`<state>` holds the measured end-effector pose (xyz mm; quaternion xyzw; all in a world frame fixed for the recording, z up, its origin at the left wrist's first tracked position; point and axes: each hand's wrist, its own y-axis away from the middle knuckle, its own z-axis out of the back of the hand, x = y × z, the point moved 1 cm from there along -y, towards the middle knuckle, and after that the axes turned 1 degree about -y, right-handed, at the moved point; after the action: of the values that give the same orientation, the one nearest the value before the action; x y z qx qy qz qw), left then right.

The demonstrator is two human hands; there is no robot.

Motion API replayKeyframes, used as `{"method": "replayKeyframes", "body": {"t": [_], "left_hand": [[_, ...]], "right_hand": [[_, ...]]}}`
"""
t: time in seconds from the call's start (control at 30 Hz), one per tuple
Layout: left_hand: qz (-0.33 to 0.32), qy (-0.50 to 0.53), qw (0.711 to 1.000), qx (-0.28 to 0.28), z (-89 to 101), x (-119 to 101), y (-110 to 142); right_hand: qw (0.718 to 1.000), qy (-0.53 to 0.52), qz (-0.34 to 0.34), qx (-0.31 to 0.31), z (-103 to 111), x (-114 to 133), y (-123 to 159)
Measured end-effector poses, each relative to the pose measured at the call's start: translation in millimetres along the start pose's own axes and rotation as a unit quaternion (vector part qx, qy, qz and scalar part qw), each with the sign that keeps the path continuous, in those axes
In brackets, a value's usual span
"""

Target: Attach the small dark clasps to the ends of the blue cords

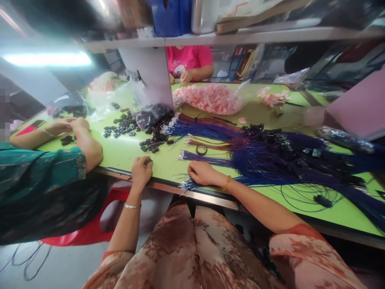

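At the table's front edge my left hand is closed, with a small black connector housing pinched between thumb and forefinger. My right hand lies to the right with its fingers curled over a bundle of blue wires; their silvery crimped ends stick out to its left. How many wires the fingers grip is hidden. Just beyond that hand are a purple wire bundle and a dark roll of tape. Loose black housings lie in a heap beyond my left hand.
A large tangle of blue wires covers the table's right side. Farther back lies a clear bag of pink pieces. A co-worker's forearms rest on the table at left; another person sits opposite. An overhead shelf spans the table.
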<state>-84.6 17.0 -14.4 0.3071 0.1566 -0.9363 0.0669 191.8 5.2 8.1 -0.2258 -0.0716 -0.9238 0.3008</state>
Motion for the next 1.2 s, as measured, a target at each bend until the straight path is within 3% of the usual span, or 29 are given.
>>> {"method": "replayKeyframes", "body": {"t": [0.1, 0.23, 0.37, 0.47, 0.7, 0.9, 1.03, 1.2], "left_hand": [[0.068, 0.218, 0.973, 0.037, -9.2, -13.0, 10.7], [0.160, 0.497, 0.843, 0.130, -17.4, -40.4, 26.7], [0.223, 0.606, 0.735, 0.207, -19.3, -60.4, 38.3], [0.233, 0.642, 0.693, 0.231, -21.8, -68.0, 44.3], [0.230, 0.677, 0.649, 0.260, -28.7, -82.5, 53.4], [0.221, 0.686, 0.638, 0.271, -27.2, -86.8, 54.5], [0.217, 0.683, 0.644, 0.267, -28.0, -86.3, 55.3], [0.206, 0.663, 0.676, 0.247, -28.1, -86.8, 57.4]], "right_hand": [[0.996, -0.084, -0.002, -0.036, 2.2, 2.2, -2.4], [0.975, -0.209, 0.003, -0.074, 9.9, 15.6, -10.4], [0.960, -0.257, 0.016, -0.107, 18.2, 29.1, -13.8], [0.958, -0.254, 0.016, -0.134, 20.6, 30.2, -10.8], [0.965, -0.204, 0.006, -0.166, 16.1, 25.7, -0.7], [0.978, -0.122, 0.016, -0.171, 14.6, 29.2, 1.0], [0.981, -0.112, 0.008, -0.156, 17.2, 32.2, 2.1], [0.977, -0.156, -0.002, -0.147, 16.1, 30.7, 1.9]]}}
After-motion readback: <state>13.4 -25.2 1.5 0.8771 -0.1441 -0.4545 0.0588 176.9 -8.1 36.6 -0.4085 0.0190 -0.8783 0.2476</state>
